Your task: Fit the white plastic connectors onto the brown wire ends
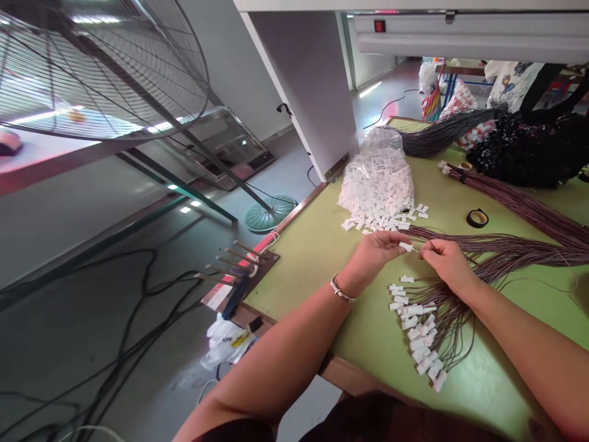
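Note:
My left hand (378, 252) pinches a small white plastic connector housing (405, 247) between thumb and fingertips. Facing it, my right hand (445, 261) is closed on a thin brown wire, whose pale metal tip points at the housing; whether the tip has entered it I cannot tell. Just beyond my left hand, loose white housings (375, 220) spill from a clear plastic bag (380, 172). A bundle of brown wires (506, 252) runs off to the right behind my right hand. Nearer me lie several wires with white housings on their ends (421, 334).
A roll of black tape (477, 218) and another brown wire bundle (519, 199) lie farther back on the green tabletop (304, 264). Metal pegs (234, 261) stick up at its left edge. A large fan (105, 67) stands left; black cables (133, 325) cross the floor.

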